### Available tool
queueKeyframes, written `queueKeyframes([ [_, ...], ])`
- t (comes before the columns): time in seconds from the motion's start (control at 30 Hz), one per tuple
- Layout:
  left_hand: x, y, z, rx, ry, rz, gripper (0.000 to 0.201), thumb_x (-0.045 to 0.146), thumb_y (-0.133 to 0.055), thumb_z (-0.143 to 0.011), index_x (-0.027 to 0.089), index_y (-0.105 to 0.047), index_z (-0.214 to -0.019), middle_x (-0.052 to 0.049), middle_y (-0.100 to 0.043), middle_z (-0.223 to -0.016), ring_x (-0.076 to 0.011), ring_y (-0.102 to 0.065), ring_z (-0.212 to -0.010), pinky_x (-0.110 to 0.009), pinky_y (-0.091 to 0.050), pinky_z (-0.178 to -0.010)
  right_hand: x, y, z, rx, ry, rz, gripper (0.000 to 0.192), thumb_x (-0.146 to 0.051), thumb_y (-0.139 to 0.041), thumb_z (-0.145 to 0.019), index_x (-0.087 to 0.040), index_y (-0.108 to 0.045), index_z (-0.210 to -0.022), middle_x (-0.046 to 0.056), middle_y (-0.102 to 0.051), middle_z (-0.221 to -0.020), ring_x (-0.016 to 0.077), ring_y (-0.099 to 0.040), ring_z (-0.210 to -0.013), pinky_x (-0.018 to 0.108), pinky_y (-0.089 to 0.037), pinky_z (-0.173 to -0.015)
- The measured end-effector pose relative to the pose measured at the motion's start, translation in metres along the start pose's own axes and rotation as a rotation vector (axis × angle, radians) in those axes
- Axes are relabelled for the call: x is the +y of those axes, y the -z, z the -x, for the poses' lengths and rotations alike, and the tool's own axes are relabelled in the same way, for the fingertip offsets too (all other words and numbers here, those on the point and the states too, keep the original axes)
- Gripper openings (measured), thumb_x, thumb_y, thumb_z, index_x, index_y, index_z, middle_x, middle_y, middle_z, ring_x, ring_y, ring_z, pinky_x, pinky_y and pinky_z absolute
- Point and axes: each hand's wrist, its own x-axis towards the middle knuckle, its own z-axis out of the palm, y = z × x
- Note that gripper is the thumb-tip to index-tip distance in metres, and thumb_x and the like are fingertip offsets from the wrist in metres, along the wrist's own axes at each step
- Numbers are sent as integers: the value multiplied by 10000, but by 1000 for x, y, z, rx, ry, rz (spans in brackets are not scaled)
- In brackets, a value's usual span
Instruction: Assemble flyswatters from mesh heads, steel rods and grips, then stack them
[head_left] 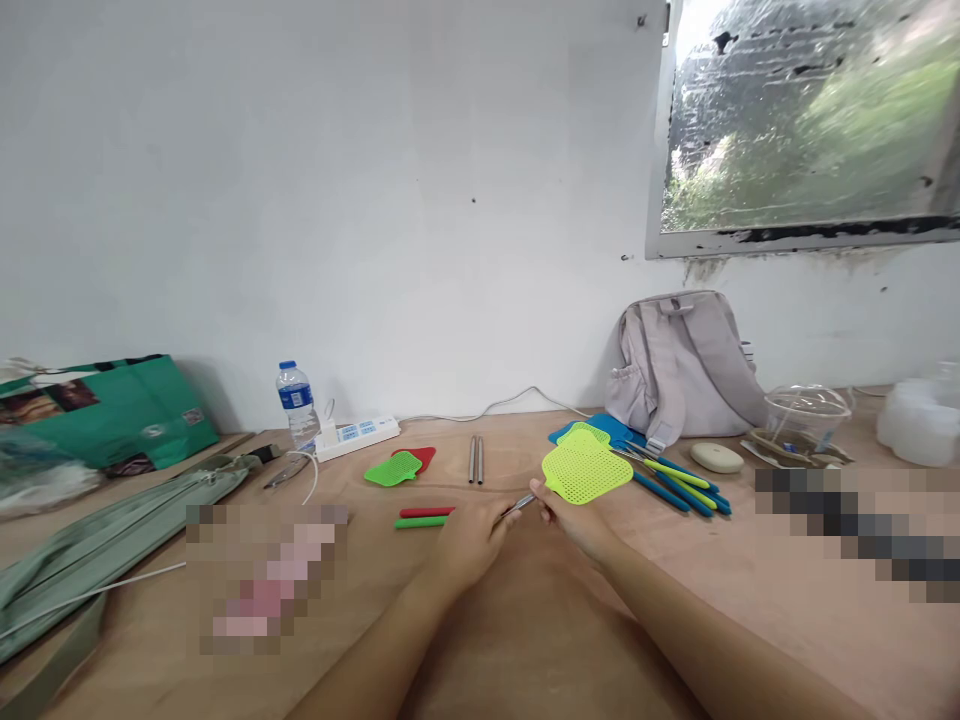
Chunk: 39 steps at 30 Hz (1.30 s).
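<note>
The left hand grasps a short metal rod between thumb and fingers, while the right hand pinches what seems to be the narrow neck of a yellow mesh head, just above the table; the fingers hide whether rod and neck touch. To do this well, I would hold both parts in one straight line, grip near their ends, and press evenly, so the thin plastic does not bend. Both forearms slant inward from the near edge, the left palm turned down, the right fingertips curled toward the rod. Just left of the left hand lie a red handle and a green handle. Beyond are two bare rods, with a green mesh head partly over a red mesh head left of them; blue and yellow handles lie to the right.
</note>
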Motion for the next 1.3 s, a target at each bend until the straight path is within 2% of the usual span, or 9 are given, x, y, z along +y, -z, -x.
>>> queueKeyframes([
  [0.17,-2,0,-2,-40,44,160,388,418,-290,-859,186,-591,-784,-12,-620,-706,-147,-544,-659,-219,-342,-553,-2,4,-3,-3,-70,20,281,-355,-668,-619,-193,-496,-467,-55,-464,-424,97,-392,-436,233,-290,-483],
  [0.27,-4,-3,-4,-161,153,428,427,482,-280,-838,164,-541,-724,30,-516,-514,-96,-438,-457,-200,-304,-461,-1,11,-8,-19,-64,10,249,-333,-678,-606,-192,-499,-506,-63,-465,-430,91,-394,-428,226,-283,-463],
  [0.37,-6,-7,-6,-297,280,688,446,548,-291,-802,163,-503,-730,63,-448,-440,-63,-316,-340,-188,-250,-384,1,19,-15,-29,-47,-48,232,-313,-690,-594,-191,-499,-543,-69,-468,-448,83,-396,-427,222,-287,-453],
  [0.5,-9,-9,-7,-375,307,865,473,615,-360,-733,159,-478,-684,66,-428,-412,-60,-322,-336,-185,-233,-368,0,28,-21,-13,-75,-131,253,-291,-727,-548,-184,-500,-578,-72,-467,-468,70,-395,-426,213,-284,-430],
  [0.6,-12,-6,-7,-438,339,948,487,629,-384,-710,154,-483,-680,61,-437,-396,-55,-316,-324,-190,-229,-366,-7,35,-24,56,-110,-228,292,-274,-760,-497,-176,-501,-589,-72,-462,-486,55,-386,-421,201,-281,-406],
  [0.73,-18,-5,-6,-520,379,1030,455,600,-431,-710,149,-490,-684,54,-452,-386,-49,-307,-304,-194,-196,-356,-17,52,-29,152,-88,-298,300,-274,-768,-488,-171,-510,-601,-71,-460,-507,37,-362,-414,180,-282,-375],
  [0.97,-25,-12,-9,-647,464,1199,380,532,-492,-724,155,-466,-681,57,-448,-393,-42,-271,-285,-195,-198,-366,-22,78,-35,202,-74,-311,236,-213,-749,-519,-158,-548,-630,-64,-466,-496,32,-364,-411,159,-300,-352],
  [1.17,-31,-12,-7,-678,512,1245,367,514,-511,-725,156,-451,-663,46,-462,-413,-39,-271,-287,-191,-174,-364,-17,75,-36,227,-68,-317,243,-211,-744,-523,-164,-535,-637,-69,-465,-485,36,-375,-406,157,-308,-355],
  [1.3,-34,-16,-3,-636,439,1296,337,474,-526,-730,148,-466,-664,65,-413,-377,-31,-226,-281,-192,-144,-367,-4,53,-29,215,-91,-318,272,-287,-743,-527,-170,-520,-630,-65,-468,-476,51,-405,-397,175,-308,-358],
])
